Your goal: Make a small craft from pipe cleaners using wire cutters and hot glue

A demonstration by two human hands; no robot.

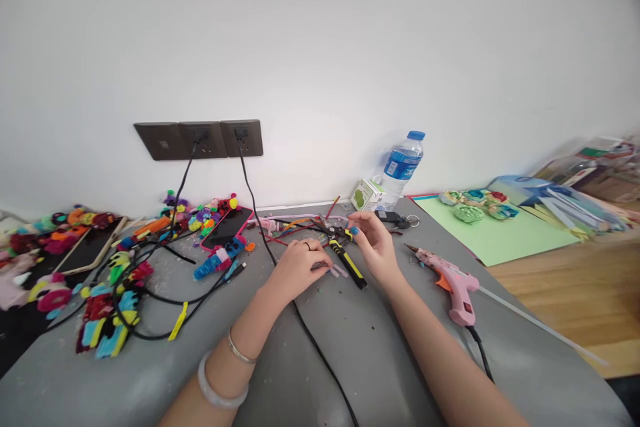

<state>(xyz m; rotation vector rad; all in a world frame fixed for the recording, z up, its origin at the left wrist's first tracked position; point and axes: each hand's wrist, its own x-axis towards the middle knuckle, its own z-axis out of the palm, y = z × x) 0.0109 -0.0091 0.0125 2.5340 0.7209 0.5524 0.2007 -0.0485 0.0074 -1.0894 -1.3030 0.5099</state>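
Note:
My left hand (303, 269) is low over the grey table, its fingers curled closed at a short pale purple pipe cleaner piece (341, 271). My right hand (374, 245) is just to the right, thumb and index finger drawn together; what lies between them, if anything, is too small to make out. Between the hands lie pliers (349, 264) with yellow and black handles, their jaws pointing away from me. Behind them, a long pale pink pipe cleaner (285, 217) and several red, orange and black stems (300, 221) are spread in a loose pile.
A pink glue gun (453, 280) rests at right, by green paper (520, 230) bearing fabric-like rosettes (469, 214). A water bottle (401, 170) and small box (367, 195) stand against the wall. At left are a phone (227, 228), fuzzy figures (107, 313) and black cables (310, 333).

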